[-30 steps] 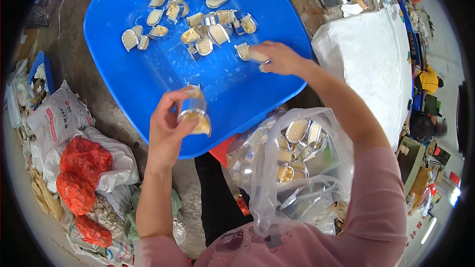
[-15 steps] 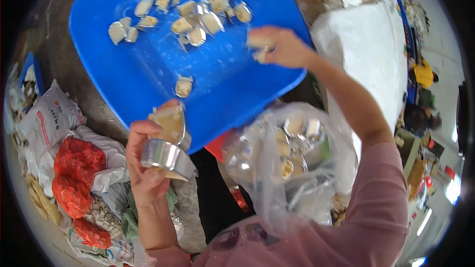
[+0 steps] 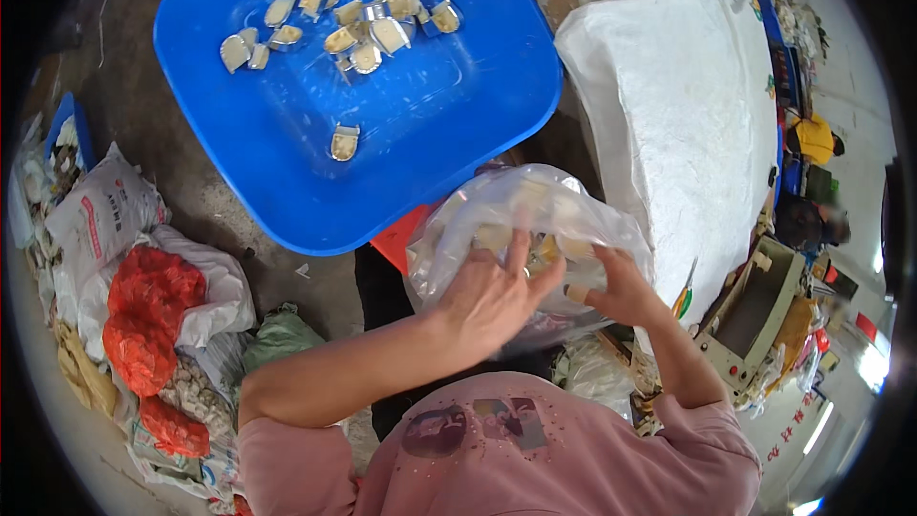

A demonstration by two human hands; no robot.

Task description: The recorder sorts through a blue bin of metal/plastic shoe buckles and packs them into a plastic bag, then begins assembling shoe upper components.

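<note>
A clear plastic bag (image 3: 449, 234) sits close in front of me, with pale, silver-edged pieces showing blurrily inside. My left hand (image 3: 497, 301) reaches across to its opening, fingers spread, a ring on one of them. At the bag's right side is my right hand (image 3: 626, 291), thumb and fingers apart; its fingertips are at the plastic and a tan wrap covers the thumb. Nothing shows held in either hand. Beyond the bag, a blue plastic basin (image 3: 420, 148) holds several cream-coloured pieces with curved shiny metal bands (image 3: 390, 35); a single such piece (image 3: 345, 142) lies apart, nearer me.
Right of the basin lies a large white sack (image 3: 669, 105), with green-handled pliers or snips (image 3: 684, 298) on its near part. A grey-green metal box (image 3: 755, 301) stands farther right. Red bags (image 3: 153, 315) and a white printed sack (image 3: 105, 205) are piled at left.
Both hands have left the basin area and come to the bag. The banded pieces that my left hand held, and those in my right hand, are no longer in them.
</note>
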